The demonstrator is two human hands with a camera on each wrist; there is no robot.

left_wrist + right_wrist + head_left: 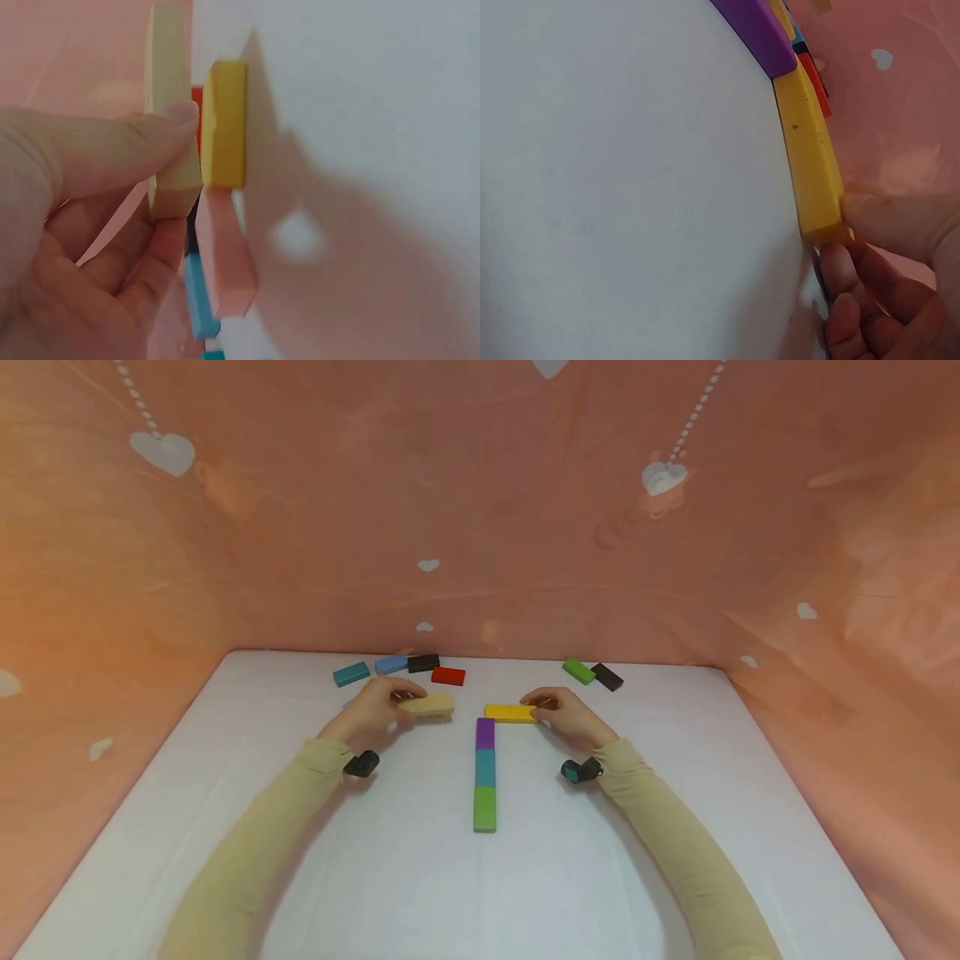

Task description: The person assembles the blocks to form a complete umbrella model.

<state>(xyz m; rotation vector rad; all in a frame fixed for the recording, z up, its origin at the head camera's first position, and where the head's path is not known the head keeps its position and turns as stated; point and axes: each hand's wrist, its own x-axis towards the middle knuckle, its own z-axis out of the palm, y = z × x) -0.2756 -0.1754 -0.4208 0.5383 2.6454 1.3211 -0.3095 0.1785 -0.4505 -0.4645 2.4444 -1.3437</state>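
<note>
My left hand [375,706] pinches a plain wooden block [431,702] between thumb and fingers, its free end pointing right. Just beyond that block in the left wrist view are a yellow block [229,124] and a pink block [229,259], the pink one hidden in the head view. On the other side, my right hand [566,714] grips the right end of a long yellow block [510,713] lying on the table. Its left end lies right at the far end of a straight column: a purple block [485,734], a teal block [485,768] and a green block [485,810].
Along the back left of the white table [420,877] lie a teal block [351,673], a light blue block [391,664], a black block [423,663] and a red block [448,676]. A green block [579,671] and a dark brown block [607,677] lie back right. Pink cloth [487,510] surrounds the table.
</note>
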